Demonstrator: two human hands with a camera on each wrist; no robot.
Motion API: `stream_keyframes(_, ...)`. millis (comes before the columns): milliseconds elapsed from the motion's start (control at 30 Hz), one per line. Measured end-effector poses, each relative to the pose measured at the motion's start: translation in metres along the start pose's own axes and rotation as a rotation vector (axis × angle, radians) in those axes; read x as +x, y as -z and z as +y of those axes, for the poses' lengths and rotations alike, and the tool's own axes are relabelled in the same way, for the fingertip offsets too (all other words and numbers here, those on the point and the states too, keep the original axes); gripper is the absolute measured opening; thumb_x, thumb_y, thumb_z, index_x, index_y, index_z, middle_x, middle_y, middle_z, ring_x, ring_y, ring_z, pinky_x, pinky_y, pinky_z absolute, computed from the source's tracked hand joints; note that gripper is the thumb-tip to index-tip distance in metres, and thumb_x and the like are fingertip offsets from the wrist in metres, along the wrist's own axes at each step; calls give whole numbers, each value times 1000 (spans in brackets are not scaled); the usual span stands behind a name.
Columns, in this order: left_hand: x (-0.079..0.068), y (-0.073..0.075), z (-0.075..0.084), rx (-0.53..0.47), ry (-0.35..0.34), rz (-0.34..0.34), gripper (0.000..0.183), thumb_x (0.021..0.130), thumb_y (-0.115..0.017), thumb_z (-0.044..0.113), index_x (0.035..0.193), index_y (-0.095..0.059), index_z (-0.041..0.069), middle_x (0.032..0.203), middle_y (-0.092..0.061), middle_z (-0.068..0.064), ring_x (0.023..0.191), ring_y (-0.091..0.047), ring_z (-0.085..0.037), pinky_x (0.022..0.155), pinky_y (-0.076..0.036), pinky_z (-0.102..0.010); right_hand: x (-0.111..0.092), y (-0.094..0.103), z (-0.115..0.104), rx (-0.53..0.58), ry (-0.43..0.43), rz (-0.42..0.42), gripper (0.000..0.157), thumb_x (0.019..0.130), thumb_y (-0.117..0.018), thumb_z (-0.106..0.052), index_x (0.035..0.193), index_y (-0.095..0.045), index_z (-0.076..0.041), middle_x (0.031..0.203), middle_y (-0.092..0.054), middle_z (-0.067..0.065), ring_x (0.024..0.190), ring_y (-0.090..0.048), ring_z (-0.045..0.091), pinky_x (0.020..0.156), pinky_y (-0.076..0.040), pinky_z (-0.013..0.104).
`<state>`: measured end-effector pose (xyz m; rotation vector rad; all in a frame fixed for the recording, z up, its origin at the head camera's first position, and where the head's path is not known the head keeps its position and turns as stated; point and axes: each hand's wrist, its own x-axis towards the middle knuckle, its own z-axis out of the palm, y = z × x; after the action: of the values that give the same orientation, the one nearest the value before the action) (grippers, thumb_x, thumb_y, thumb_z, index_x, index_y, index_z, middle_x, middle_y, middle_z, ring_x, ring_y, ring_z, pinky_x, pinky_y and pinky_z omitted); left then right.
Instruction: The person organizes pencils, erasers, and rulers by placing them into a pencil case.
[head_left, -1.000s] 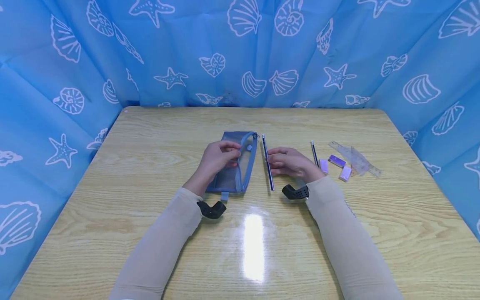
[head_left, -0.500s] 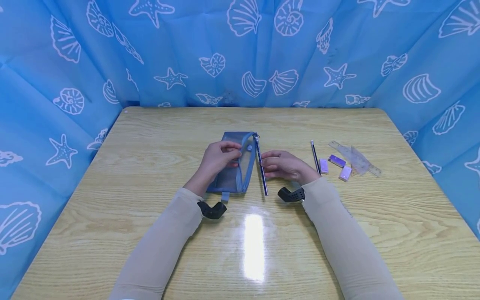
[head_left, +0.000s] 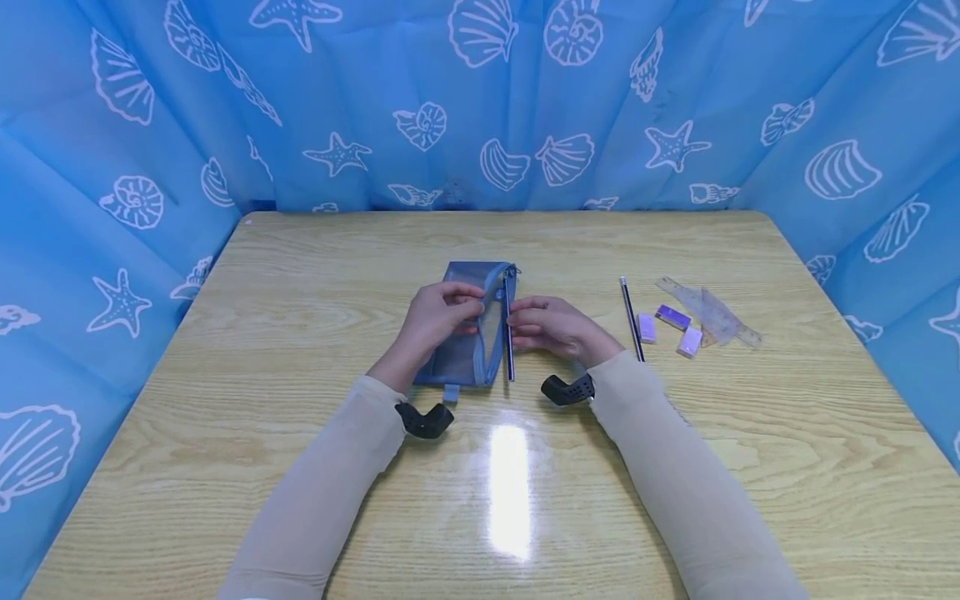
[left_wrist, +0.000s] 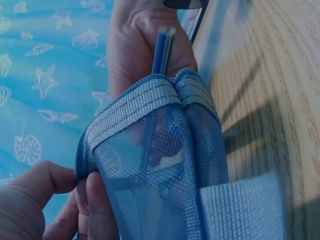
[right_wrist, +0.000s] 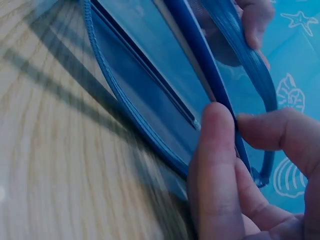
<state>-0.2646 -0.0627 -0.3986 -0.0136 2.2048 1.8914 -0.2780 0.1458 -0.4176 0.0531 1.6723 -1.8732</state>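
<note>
A blue mesh zip pencil case (head_left: 457,354) lies on the table, its zipped mouth spread apart. My left hand (head_left: 442,317) pinches one edge of that mouth between thumb and fingers. At the opening, my right hand (head_left: 557,325) pinches a dark blue striped pencil (head_left: 511,350) with thumb and fingertips. Seen from the right wrist, this pencil (right_wrist: 197,47) runs between the two zip edges. One end of it sticks out past the case in the left wrist view. Inside the case, another thin dark pencil-like stick (right_wrist: 150,75) shows in the right wrist view.
Right of my right hand lie another pencil (head_left: 632,317), several small purple-and-white erasers (head_left: 672,317), and clear plastic rulers (head_left: 682,294) with a set square (head_left: 718,318). The wooden table (head_left: 337,250) meets a blue shell-patterned curtain (head_left: 420,75) at its back.
My right hand has carried the pencil leftward, from beside the case to its open mouth. My left hand keeps its pinch on the case edge.
</note>
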Motion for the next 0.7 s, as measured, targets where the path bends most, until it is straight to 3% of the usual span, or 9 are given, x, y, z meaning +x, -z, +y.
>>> stream_keyframes(267,-1,-1,0,-2,-11,-9,25,90,-67,8,115,-69,2,99,-66,-9,83,-65,-18,73,-62,-30,3,-11,-1,7,45,69,27,96,-52,1,122,-47,5,85,-64,3,75,-66,10,71,-60,21)
stream_keyframes(533,0,-4,-1,-5,-16,-9,22,90,-68,8,111,-71,5,98,-66,-9,83,-67,-18,73,-63,-31,8,-21,3,-36,76,176,38,95,-53,0,130,-45,13,89,-64,5,74,-67,11,73,-61,23)
stream_keyframes(700,-1,-4,-2,5,-13,-19,22,90,-67,8,112,-70,5,98,-67,-9,84,-67,-19,72,-63,-31,10,-29,6,-117,110,249,36,93,-58,-1,125,-51,13,90,-64,9,71,-68,11,72,-62,25)
